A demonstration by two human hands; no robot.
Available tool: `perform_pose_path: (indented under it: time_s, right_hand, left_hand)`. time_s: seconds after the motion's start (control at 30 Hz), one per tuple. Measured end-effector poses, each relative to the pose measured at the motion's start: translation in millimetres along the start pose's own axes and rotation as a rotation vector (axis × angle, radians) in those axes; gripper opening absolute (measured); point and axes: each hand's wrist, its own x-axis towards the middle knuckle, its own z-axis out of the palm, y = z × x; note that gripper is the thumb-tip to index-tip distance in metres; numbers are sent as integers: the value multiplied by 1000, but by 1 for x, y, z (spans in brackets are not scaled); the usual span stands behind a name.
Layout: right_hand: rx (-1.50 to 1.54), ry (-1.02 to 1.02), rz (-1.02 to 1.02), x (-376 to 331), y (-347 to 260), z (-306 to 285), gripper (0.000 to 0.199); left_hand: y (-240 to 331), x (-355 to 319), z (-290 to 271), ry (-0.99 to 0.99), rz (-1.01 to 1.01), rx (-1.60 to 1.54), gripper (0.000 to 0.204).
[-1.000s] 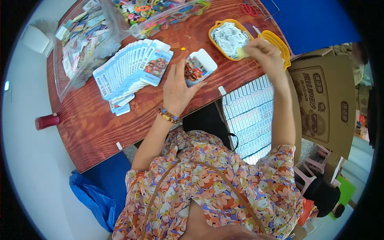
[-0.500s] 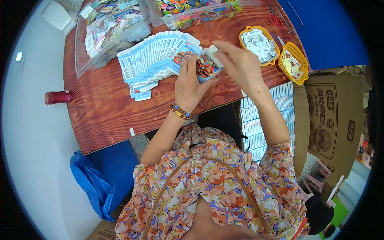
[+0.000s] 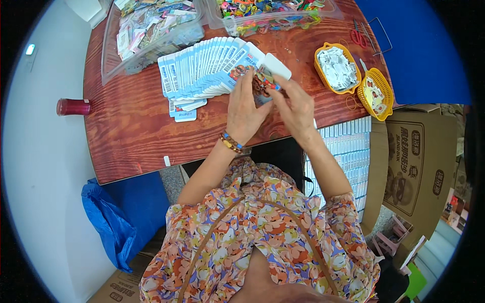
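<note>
Between my hands, at the right end of a fanned row of flat blue-and-white boxes, is a small printed box with cartoon figures. Its white flap stands out at the top. My left hand wears beaded bracelets and grips the box from the left, thumb toward its lower edge. My right hand closes on its right side, with thumb and fingers at the printed face. The inside of the box is hidden from me.
Clear bins of small packets and colourful trinkets stand at the back. Yellow baskets hold white sachets and small cards, near red scissors. An open carton of packed boxes sits below the table's right edge. A red-lidded jar is far left.
My right hand has come down and left from above the flap onto the side of the box. The flap now shows uncovered. The whole view has shifted slightly.
</note>
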Motion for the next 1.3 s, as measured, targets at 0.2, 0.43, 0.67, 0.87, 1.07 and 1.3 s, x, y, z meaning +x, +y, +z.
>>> perform_pose_path:
  time_s: [0.2,0.43,0.67,0.87,1.07,1.3]
  right_hand:
    - [409,-295,77,12,4,-21,29]
    - [751,-410,165,9,5,-11,26]
    - [579,-455,107,13,-10,-17,26]
    - [632,-485,69,17,-12,-21,13]
    - [810,-633,343,26,-10,-21,14]
    - [563,-758,309,37,-16,-34,21]
  left_hand:
    - [-5,0,-46,-192,-199,-582,54]
    - [-14,-11,-67,-248,-172,-678,36]
    - [-8,-16,-80,-314,-367,-805,32]
    - [7,-21,-76,-177,-268,-639,26]
    - [8,-24,-80,-246,-259,-534,27]
    - [7,-27,-76,-273,-300,-614,47]
